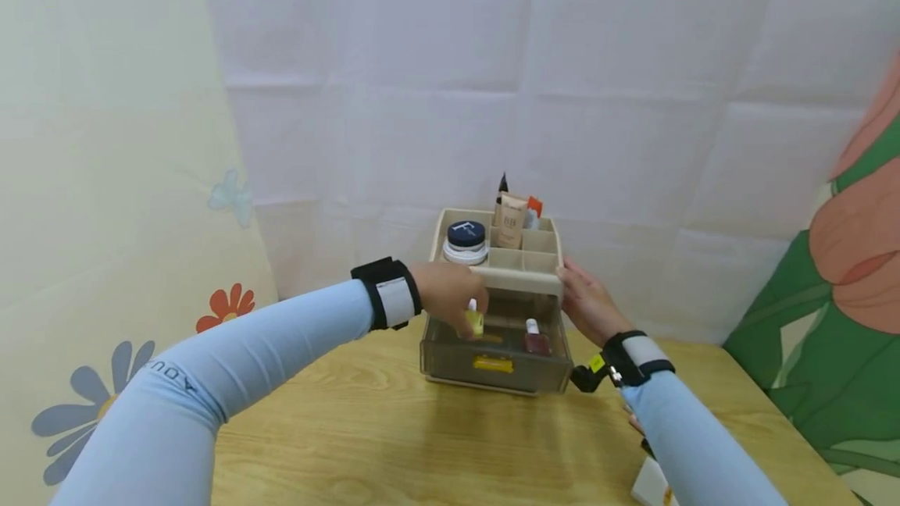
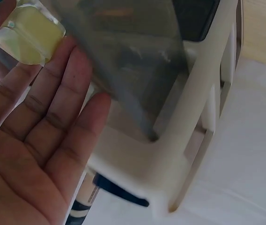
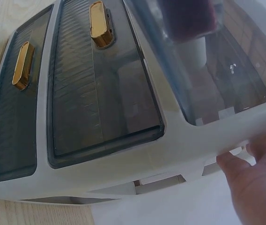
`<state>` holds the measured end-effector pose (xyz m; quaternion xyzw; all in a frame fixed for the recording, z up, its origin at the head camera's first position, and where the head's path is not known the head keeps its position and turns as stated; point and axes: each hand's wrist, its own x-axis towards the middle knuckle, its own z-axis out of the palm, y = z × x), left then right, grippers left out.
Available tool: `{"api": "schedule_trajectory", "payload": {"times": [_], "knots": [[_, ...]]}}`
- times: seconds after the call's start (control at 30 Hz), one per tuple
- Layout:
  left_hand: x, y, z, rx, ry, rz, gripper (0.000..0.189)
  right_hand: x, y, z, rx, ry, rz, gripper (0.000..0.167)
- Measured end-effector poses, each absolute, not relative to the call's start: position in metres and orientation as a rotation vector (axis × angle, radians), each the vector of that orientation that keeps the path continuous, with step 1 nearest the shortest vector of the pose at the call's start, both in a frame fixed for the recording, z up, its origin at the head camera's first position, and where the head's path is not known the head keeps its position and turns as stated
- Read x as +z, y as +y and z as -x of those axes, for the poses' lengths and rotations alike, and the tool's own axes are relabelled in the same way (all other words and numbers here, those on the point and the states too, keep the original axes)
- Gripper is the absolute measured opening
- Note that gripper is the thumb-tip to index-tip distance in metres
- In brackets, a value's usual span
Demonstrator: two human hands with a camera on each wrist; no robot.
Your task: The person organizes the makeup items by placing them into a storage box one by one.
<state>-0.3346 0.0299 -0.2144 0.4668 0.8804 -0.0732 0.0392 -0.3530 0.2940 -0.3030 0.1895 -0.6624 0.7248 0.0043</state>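
A cream makeup organizer [image 1: 509,279] stands on the table, its top smoky clear drawer [image 1: 450,354] pulled out. My left hand [image 1: 450,295] is over this drawer and pinches a yellow nail polish bottle [image 1: 476,322] with a white cap. In the left wrist view the bottle [image 2: 32,35] shows at the fingertips, the other fingers loosely bent. A dark red nail polish bottle [image 1: 537,342] with a white cap stands inside the drawer. My right hand [image 1: 591,304] grips the organizer's right side near its upper front corner; in the right wrist view its fingers [image 3: 238,171] bend round the edge.
Jars [image 1: 466,242], a BB cream tube [image 1: 511,221] and a black pen [image 1: 502,187] occupy the top compartments. Two lower drawers [image 3: 100,93] with gold handles are closed. A black object [image 1: 587,378] and a white box [image 1: 650,482] lie by the right forearm. A white cloth [image 1: 394,100] hangs behind.
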Motion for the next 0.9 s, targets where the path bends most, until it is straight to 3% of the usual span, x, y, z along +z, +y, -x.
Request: {"api": "schedule_trajectory", "payload": {"times": [0.43, 0.9], "knots": [[-0.247, 0.022, 0.341, -0.307, 2.741, -1.441, 0.031, -0.302, 0.292, 0.351, 2.269, -2.062, -0.620, 0.060], [-0.246, 0.025, 0.337, -0.475, 2.777, -1.424, 0.032, -0.299, 0.293, 0.349, 2.246, -2.116, -0.602, 0.061]]}}
